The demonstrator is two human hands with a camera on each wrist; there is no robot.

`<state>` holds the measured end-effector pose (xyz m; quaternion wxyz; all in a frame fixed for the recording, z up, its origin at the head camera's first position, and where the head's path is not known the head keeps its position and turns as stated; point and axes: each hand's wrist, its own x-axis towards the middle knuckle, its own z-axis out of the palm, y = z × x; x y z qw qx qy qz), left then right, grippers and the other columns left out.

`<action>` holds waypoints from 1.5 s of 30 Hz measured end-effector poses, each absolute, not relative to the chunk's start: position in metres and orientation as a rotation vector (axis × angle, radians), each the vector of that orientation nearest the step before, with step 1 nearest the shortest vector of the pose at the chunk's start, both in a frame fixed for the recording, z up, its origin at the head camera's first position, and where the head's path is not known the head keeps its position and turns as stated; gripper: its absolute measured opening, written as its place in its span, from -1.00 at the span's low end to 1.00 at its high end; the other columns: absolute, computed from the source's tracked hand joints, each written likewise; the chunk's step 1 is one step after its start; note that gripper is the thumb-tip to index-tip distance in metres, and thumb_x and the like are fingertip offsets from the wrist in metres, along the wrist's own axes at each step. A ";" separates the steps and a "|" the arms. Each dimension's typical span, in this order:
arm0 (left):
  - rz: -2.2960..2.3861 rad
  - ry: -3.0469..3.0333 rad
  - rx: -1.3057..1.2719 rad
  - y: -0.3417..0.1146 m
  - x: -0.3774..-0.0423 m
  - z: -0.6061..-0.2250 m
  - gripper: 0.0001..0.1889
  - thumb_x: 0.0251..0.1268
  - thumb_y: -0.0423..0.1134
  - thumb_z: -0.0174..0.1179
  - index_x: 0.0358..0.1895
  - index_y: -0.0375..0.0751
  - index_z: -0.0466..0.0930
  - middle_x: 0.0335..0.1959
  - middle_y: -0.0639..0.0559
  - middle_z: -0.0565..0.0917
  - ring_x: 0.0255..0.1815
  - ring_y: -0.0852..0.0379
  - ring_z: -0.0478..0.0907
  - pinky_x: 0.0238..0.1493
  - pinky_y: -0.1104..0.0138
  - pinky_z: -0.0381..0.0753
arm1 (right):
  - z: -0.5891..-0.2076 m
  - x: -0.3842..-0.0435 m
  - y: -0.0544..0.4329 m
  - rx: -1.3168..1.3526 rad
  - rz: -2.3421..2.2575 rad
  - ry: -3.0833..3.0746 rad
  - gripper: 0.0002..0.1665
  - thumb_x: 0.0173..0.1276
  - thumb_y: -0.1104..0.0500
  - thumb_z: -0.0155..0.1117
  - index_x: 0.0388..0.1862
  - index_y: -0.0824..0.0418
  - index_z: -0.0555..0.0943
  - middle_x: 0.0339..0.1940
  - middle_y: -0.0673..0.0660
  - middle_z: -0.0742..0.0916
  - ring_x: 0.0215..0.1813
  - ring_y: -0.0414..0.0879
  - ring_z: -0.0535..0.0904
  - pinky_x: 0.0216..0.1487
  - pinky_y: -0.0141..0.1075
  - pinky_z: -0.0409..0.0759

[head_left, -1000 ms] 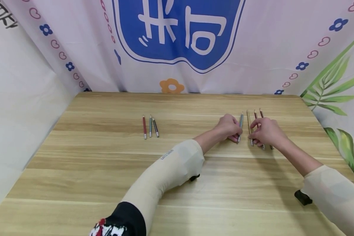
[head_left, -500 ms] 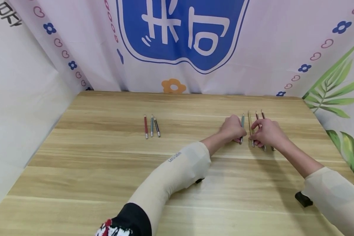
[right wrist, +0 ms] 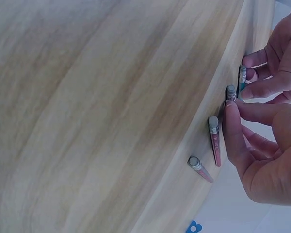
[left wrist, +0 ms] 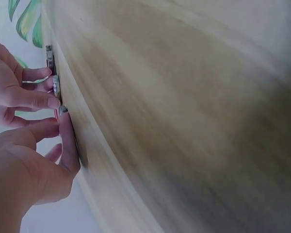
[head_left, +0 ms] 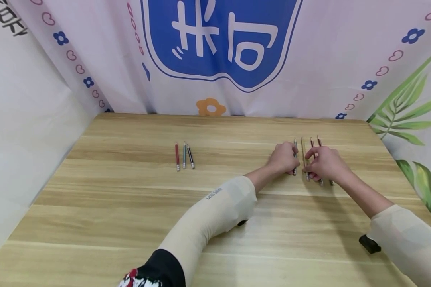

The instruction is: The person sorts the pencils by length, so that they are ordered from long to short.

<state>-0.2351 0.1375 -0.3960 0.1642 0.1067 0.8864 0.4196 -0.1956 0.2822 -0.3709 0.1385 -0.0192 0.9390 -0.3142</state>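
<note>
The left hand (head_left: 283, 157) has slid a little closer to the right hand (head_left: 325, 162), and its blue-green pencil (right wrist: 242, 81) has straightened up. I see it pinching that pencil, while the right hand pinches a yellow one, the yellow pencil (head_left: 303, 147), just beside it. Both lie near the far right corner of the surface (head_left: 122, 223). Two dark red pencils (head_left: 312, 143) lie partly under the right hand. Toward the far left corner lie a red pencil (head_left: 177, 156), a blue pencil (head_left: 184, 155) and a black pencil (head_left: 190, 156).
</note>
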 end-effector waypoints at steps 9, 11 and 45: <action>1.372 2.367 0.235 0.135 -0.235 -0.396 -0.57 0.18 -0.62 0.35 0.15 -0.32 0.68 -0.35 -0.17 0.75 -0.79 0.18 0.53 -0.64 0.41 0.73 | -0.371 -0.195 0.282 -0.049 -0.909 2.705 -0.58 0.30 0.36 0.45 0.04 0.52 0.53 -0.61 0.09 0.74 -0.57 -0.10 0.71 -0.51 -0.25 0.80; 1.432 2.313 0.216 0.133 -0.235 -0.395 -0.54 0.17 -0.64 0.37 0.17 -0.34 0.68 -0.40 -0.21 0.75 -0.78 0.16 0.53 -0.62 0.39 0.75 | -0.370 -0.195 0.282 -0.047 -0.905 2.704 -0.58 0.30 0.36 0.45 0.05 0.52 0.53 -0.61 0.09 0.74 -0.56 -0.10 0.71 -0.51 -0.25 0.80; 1.535 2.245 0.138 0.133 -0.233 -0.395 -0.58 0.14 -0.65 0.41 0.09 -0.34 0.70 -0.56 -0.09 0.66 -0.79 0.16 0.52 -0.63 0.37 0.75 | -0.370 -0.195 0.285 -0.064 -0.977 2.663 -0.54 0.33 0.37 0.43 0.13 0.53 0.50 -0.54 0.10 0.76 -0.53 -0.09 0.72 -0.49 -0.24 0.81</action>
